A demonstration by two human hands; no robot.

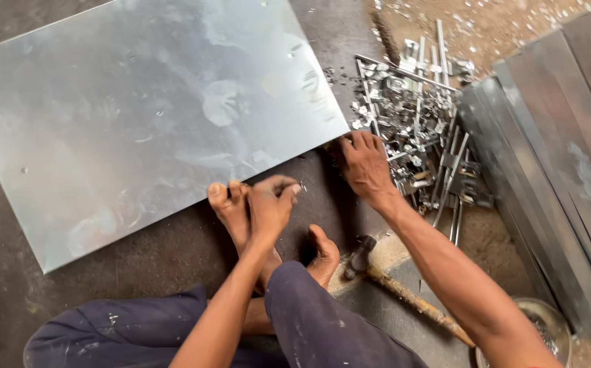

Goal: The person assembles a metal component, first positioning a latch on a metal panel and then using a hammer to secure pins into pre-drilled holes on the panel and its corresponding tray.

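- My left hand [271, 204] sits at the near edge of the sheet [139, 116], fingers pinched together on smth tiny by the edge; too small to tell what, maybe a small metal bit.
- My right hand [364, 163] is flat-ish w/ fingers curled down at the sheet's near right corner, touching or gripping the edge; can't tell if it truly clamps it.
- Sheet lies flat on the dark floor [173, 252], big, grey, shiny, corner pointing toward my right hand.
- My left foot [231, 211] is just under the left hand, toes touching the sheet's edge; the other foot [323, 255] is tucked near my knee.
- Scrap pile [418, 129] of small bright metal pieces & strips lies just right of my right hand, touching the wrist side, crowding that corner.
- Hammer [391, 283] w/ wood handle lies on the floor under my right forearm, head near the right foot.
- Stacked metal sheets [554, 157] run along the far right, past the scrap.
- Round bowl [548, 330] at bottom right, partly hidden by my arm.
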